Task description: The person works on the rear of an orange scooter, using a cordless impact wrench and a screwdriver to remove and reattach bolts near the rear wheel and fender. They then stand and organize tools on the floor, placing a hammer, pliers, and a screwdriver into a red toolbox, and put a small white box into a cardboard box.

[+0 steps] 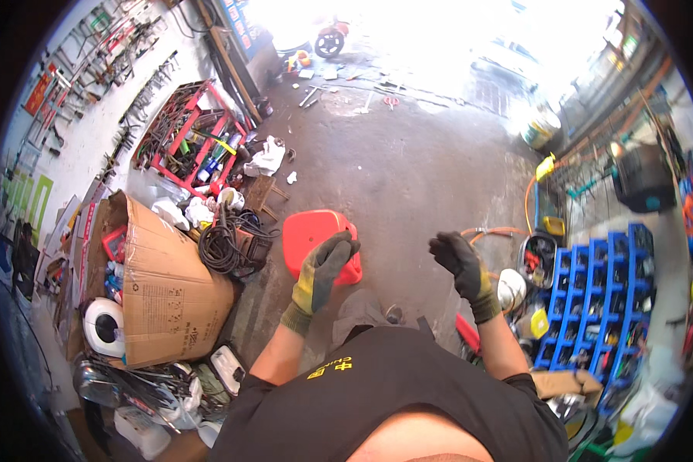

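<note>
My left hand, in a dark grey and yellow work glove, is raised in front of me. It holds nothing that I can see, and its fingers are stretched and lightly bent. In the picture it overlaps a red plastic stool on the floor; I cannot tell whether they touch. My right hand, in a matching glove, is held up to the right with its fingers extended and nothing visible in it. A wide gap of bare floor shows between the hands.
A large cardboard box and a coiled black hose stand at left, below a red tool rack. Blue parts bins line the right side, near an orange hose. Several tools lie on the far floor.
</note>
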`<state>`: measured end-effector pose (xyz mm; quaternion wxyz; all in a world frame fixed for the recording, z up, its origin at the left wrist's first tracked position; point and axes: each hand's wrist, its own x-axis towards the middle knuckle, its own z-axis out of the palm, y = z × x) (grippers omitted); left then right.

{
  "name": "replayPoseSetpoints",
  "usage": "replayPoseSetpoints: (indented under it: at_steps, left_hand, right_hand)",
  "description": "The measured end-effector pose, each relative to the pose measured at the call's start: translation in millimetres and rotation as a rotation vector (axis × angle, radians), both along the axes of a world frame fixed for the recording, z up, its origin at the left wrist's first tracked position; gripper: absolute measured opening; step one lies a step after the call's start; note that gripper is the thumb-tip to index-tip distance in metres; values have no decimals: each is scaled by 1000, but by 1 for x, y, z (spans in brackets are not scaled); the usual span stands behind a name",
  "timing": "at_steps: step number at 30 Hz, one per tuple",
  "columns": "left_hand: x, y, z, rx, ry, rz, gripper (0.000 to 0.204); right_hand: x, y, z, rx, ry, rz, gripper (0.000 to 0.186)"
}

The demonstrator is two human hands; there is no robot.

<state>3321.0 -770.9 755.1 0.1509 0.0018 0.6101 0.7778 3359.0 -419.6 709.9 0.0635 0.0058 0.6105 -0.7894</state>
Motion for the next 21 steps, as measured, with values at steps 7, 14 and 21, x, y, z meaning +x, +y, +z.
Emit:
replayPoseSetpoints:
  at_steps: [7, 14, 21]
  left_hand:
    - [-122, 34, -66, -5, -232, 210, 42]
    - [-373, 73, -76, -141, 78, 168, 46]
    - [-560, 117, -41, 22, -172, 127, 51]
  right_hand:
    - [-241, 13, -60, 256, -236, 291, 45]
    - [-224, 201, -217, 1406, -432, 563, 30]
    - [-172, 308, -237, 1218, -750, 283, 14]
